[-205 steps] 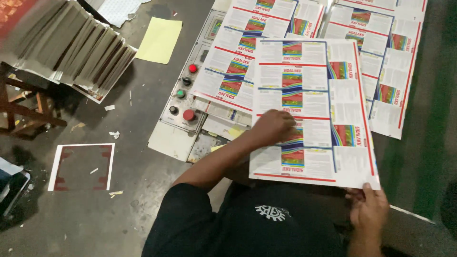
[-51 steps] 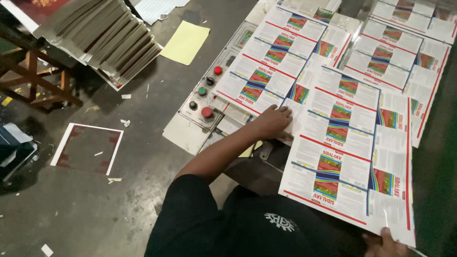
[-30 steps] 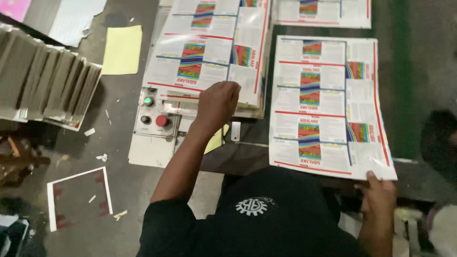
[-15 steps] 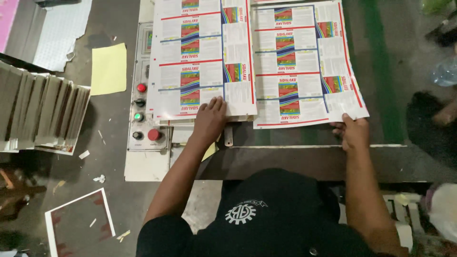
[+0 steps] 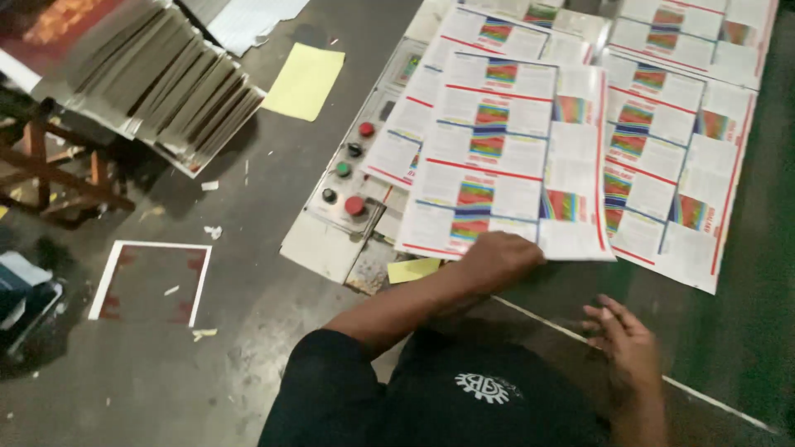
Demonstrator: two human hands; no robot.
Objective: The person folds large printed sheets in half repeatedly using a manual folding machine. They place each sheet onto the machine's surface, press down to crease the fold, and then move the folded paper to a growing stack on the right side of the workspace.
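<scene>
Two hands: left hand [image 5: 497, 258], right hand [image 5: 631, 352]. Five panel buttons [image 5: 345, 170]: two red, one green, two dark. Two yellow papers [image 5: 305, 80]. One white frame [image 5: 151, 282].

- Printed sheet [image 5: 505, 157] lies topmost on the worktop [image 5: 745, 314], overlapping further printed sheets [image 5: 671, 157] to its right and behind it.
- Left hand [image 5: 497, 258] rests on that sheet's near edge.
- Right hand [image 5: 625, 343] sits over bare worktop near the front edge, apart from the sheets.
- Control panel [image 5: 352, 186] at the worktop's left edge, partly under the sheets.
- Small paper slip [image 5: 412, 269] just left of the left hand.
- Floor [image 5: 248, 273] left of the panel: loose sheet [image 5: 305, 80] behind, paper frame [image 5: 151, 283] in front.
- Stacked bundles [image 5: 157, 79] on a stand at far left.
</scene>
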